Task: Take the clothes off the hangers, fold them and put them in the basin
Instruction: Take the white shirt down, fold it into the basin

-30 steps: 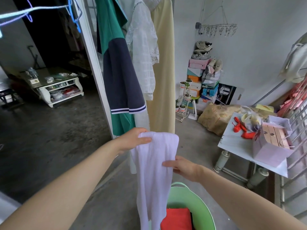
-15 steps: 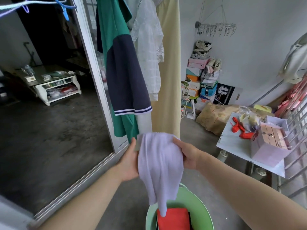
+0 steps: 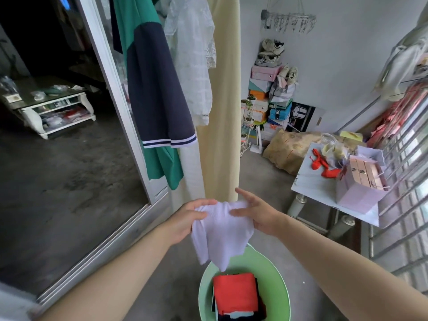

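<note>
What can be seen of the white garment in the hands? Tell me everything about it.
The white garment is a soft, finely ribbed knit, plain and unmarked. It is bunched and partly folded, hanging limp in the air, its lower tip dangling just above the green basin. The left hand pinches its upper left corner in a closed grip; the right hand, fingers spread, presses flat against its upper right side. It touches nothing else: no hanger, and not the red folded cloth below.
</note>
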### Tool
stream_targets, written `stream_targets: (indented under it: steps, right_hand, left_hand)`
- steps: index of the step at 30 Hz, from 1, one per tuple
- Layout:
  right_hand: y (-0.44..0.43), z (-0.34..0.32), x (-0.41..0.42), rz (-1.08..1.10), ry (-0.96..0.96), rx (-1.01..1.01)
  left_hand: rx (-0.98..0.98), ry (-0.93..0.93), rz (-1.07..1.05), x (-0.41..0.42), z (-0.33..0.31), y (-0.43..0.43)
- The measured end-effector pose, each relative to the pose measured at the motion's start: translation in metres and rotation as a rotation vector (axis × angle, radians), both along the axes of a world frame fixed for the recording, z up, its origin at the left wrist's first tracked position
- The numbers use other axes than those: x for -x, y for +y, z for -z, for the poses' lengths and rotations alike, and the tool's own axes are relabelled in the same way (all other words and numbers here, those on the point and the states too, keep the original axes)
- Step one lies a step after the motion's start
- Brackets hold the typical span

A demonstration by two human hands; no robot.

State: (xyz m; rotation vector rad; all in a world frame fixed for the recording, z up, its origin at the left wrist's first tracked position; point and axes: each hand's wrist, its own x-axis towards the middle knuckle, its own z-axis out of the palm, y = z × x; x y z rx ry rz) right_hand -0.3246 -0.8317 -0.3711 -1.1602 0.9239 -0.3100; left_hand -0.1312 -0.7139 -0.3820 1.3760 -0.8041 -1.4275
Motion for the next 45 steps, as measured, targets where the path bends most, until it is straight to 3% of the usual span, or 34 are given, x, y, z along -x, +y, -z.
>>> stream_targets:
  steps: [3, 8, 15, 20, 27, 31, 34, 39, 41, 45]
  right_hand:
    - [0.002, -0.003, 0.005, -0.306, 0.224, 0.274]
    - [0.007, -0.012, 0.003, -0.522, 0.568, 0.794]
    - [0.012, -0.009, -0.003, -0.772, 0.966, 0.98]
    - [0.013, 0.01, 0.006, -0.679, 1.066, 1.064]
    - [0.005, 0.029, 0.038, -0.524, 0.982, 1.008]
    - [0.001, 0.036, 0.052, -0.514, 0.77, 0.981]
    - [0.0, 0.036, 0.061, -0.389, 0.563, 0.726]
    - [-0.007, 0.058, 0.077, -0.215, 0.412, 0.277]
    - [-0.009, 0.071, 0.081, -0.139, 0.374, 0.178]
    - [-0.01, 0.087, 0.086, -0.073, 0.352, 0.152]
  left_hand:
    - [-0.073, -0.053, 0.009, -0.008, -0.003, -0.002]
    - [-0.083, -0.178, 0.04, -0.013, -0.001, -0.005]
    - [-0.137, -0.21, 0.005, -0.007, 0.008, -0.01]
    - [-0.22, -0.251, 0.006, 0.003, 0.014, -0.017]
    - [-0.331, -0.35, -0.018, 0.018, 0.031, -0.033]
    - [-0.36, -0.441, -0.035, 0.034, 0.03, -0.041]
    - [-0.416, -0.374, -0.086, 0.048, 0.029, -0.046]
    - [-0.413, -0.249, -0.278, 0.077, 0.043, -0.063]
    - [-0.413, -0.191, -0.368, 0.085, 0.051, -0.064]
    - [-0.647, 0.007, -0.346, 0.107, 0.079, -0.061]
